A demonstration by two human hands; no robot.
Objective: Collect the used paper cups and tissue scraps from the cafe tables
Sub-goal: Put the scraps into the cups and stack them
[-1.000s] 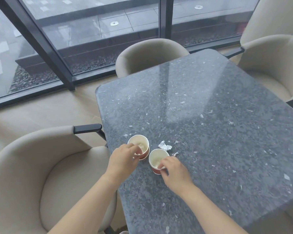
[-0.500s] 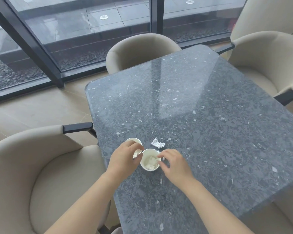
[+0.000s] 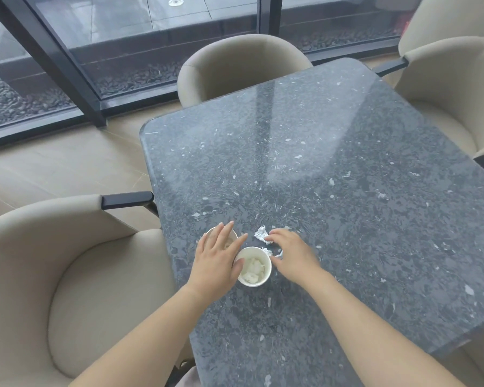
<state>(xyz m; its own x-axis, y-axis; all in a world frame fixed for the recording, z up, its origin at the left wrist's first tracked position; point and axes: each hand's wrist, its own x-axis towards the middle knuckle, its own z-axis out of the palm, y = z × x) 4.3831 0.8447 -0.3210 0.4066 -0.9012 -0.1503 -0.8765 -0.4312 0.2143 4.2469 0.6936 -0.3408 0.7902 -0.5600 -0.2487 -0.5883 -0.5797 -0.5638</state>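
Two white paper cups stand near the left front of the dark stone table [image 3: 347, 219]. The nearer cup [image 3: 254, 266] holds crumpled tissue. My left hand [image 3: 218, 261] lies flat with straight fingers over the farther cup [image 3: 209, 233], thumb touching the nearer cup's rim. A crumpled tissue scrap [image 3: 261, 234] lies just beyond the cups, and a smaller scrap [image 3: 267, 251] sits beside the nearer cup. My right hand [image 3: 294, 255] hovers over these scraps with fingers curled downward; its fingertips touch the farther scrap.
Beige armchairs surround the table: one at the left [image 3: 67, 275], one at the far side [image 3: 235, 62], one at the right [image 3: 453, 93]. A glass wall with a dark frame [image 3: 53, 60] runs behind. The table's left edge is close to the cups.
My left hand has opened and spread over the farther cup. My right hand has left the nearer cup and moved out to the tissue scraps. The camera has tilted more downward.
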